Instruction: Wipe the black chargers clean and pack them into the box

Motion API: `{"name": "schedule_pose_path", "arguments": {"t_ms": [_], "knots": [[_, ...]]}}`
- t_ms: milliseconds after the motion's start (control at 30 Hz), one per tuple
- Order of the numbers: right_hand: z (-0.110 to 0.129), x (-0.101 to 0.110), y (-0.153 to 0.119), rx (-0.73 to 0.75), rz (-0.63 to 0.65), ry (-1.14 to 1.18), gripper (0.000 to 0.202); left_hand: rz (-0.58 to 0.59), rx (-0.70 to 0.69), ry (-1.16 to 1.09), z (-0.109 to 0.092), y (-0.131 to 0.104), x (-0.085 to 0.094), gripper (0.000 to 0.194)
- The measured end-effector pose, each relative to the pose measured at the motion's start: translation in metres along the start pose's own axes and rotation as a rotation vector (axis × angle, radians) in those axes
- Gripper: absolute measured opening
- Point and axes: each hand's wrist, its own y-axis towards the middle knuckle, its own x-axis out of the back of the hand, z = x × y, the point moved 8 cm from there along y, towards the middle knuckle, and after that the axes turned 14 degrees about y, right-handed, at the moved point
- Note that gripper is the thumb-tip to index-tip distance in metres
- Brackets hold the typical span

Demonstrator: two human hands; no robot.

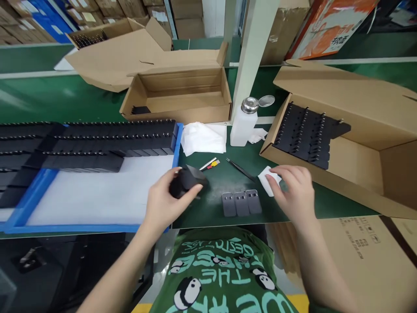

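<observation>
over the green bench (208, 213), the left hand (164, 194) curls around a black part (192, 176), thumb on the near side and fingers on the far side; the part is blurred, so its exact shape is hard to tell. well apart from it, the right hand (295, 189) pinches a white wipe (267, 182) between thumb and fingers, with most of the wipe hanging out past the fingertips.

between the hands lie three grey plates (241, 203) side by side, and a pair of dark tweezers (240, 168) with one end just beside the wipe. if the wipe dips, its loose corner could catch that end and drag the tweezers along. if the left grip slackens, the part could drop and get scuffed, perhaps against the cable (213, 164) just beyond it.

farther out, a white bottle (240, 129) stands upright with its metal lid (266, 101) flipped up, near a folded cloth (205, 139); a careless reach could tip it, and any liquid inside, which is hidden, might spill.

to the left, black pieces (114, 134) sit in tight rows in a blue-edged tray (97, 228); a swinging elbow could knock the end ones askew. to the right, a cardboard box (358, 163) holds more dark pieces (302, 134); with the right forearm close to its front, a bump could shift it.
</observation>
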Motion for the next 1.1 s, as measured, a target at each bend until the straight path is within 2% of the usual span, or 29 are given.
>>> {"name": "schedule_pose_path", "arguments": {"t_ms": [67,133,167,267,333,400,467,533,600,667,800,933,1100], "knots": [[0.005,-0.036,0.020,0.052,0.245,0.087,0.023,0.037,0.337,-0.506,0.016,-0.005,0.004,0.056],[0.005,-0.068,0.036,0.079,0.416,0.152,0.029,0.158,0.578,-0.975,0.014,-0.016,-0.009,0.063],[0.004,-0.079,0.043,0.084,0.446,0.176,0.028,0.238,0.652,-1.154,0.006,-0.021,-0.016,0.065],[0.002,-0.090,0.056,0.095,0.466,0.236,0.024,0.437,0.690,-1.492,-0.017,-0.027,-0.028,0.058],[0.006,-0.074,0.059,0.069,0.416,0.345,0.023,0.524,0.661,-1.613,-0.027,-0.027,-0.030,0.053],[0.017,-0.042,0.060,-0.027,0.290,0.699,0.019,0.563,0.671,-1.676,-0.032,-0.028,-0.031,0.050],[0.034,-0.012,0.056,-0.132,0.166,1.200,0.017,0.566,0.700,-1.691,-0.035,-0.030,-0.032,0.051],[0.066,0.002,0.048,-0.138,0.194,1.556,0.021,0.576,0.721,-1.678,-0.039,-0.033,-0.033,0.053],[0.102,0.006,0.040,-0.096,0.288,1.693,0.026,0.595,0.735,-1.664,-0.044,-0.037,-0.034,0.056],[0.128,0.005,0.033,-0.077,0.312,1.713,0.028,0.604,0.761,-1.642,-0.048,-0.042,-0.035,0.056],[0.154,0.013,0.030,0.031,0.163,1.552,0.023,0.559,0.839,-1.558,-0.050,-0.050,-0.034,0.056],[0.171,0.023,0.032,0.137,0.099,1.294,0.025,0.503,0.891,-1.574,-0.054,-0.051,-0.029,0.050],[0.175,0.022,0.029,0.182,-0.008,1.237,0.044,0.371,0.936,-1.577,-0.051,-0.051,-0.025,0.039]]}}
